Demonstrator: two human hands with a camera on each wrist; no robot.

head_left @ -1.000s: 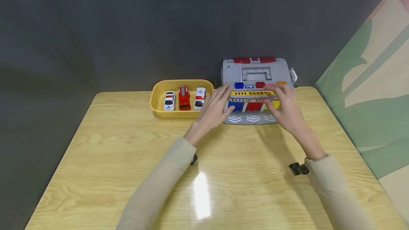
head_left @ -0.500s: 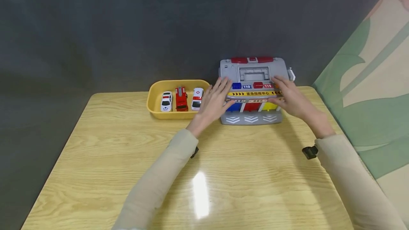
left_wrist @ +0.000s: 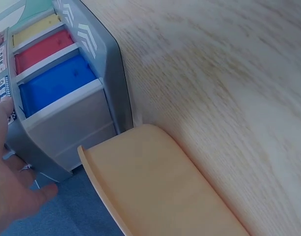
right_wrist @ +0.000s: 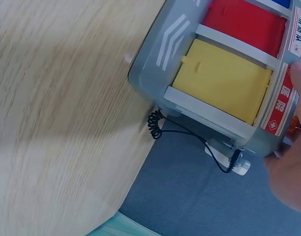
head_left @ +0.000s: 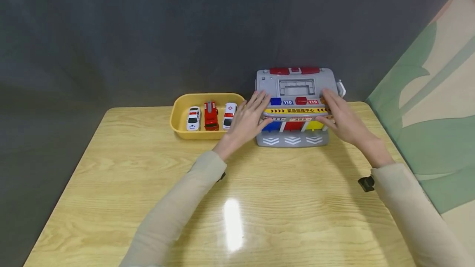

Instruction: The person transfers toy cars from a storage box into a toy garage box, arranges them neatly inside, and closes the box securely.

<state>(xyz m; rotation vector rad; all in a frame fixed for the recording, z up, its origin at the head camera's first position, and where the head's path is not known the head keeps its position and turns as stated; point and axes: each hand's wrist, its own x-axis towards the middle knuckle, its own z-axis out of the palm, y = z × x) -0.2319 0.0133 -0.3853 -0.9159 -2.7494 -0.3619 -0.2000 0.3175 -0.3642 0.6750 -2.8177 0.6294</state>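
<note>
A grey toy rescue station (head_left: 293, 139) with blue, red and yellow garage doors stands at the back right of the table. My left hand (head_left: 246, 118) holds its left roof corner, thumb on the front edge and fingers over the roof. At the opposite corner my right hand (head_left: 345, 120) grips the roof edge. Its thumb lies on the red sign (right_wrist: 280, 105) above the yellow door (right_wrist: 224, 81), as the right wrist view shows. The orange roof light is mostly hidden by those fingers.
Left of the station sits a yellow tray (head_left: 196, 135) holding a white police car (head_left: 193, 118), a red fire truck (head_left: 211, 116) and a white ambulance (head_left: 229, 114). A white handset (right_wrist: 229, 157) on a coiled black cord hangs at the station's right side. A dark curtain (head_left: 185, 32) stands behind.
My right hand has shifted right, from over the yellow door to the station's right corner. My left hand stays at the left corner, its fingers slightly farther onto the roof.
</note>
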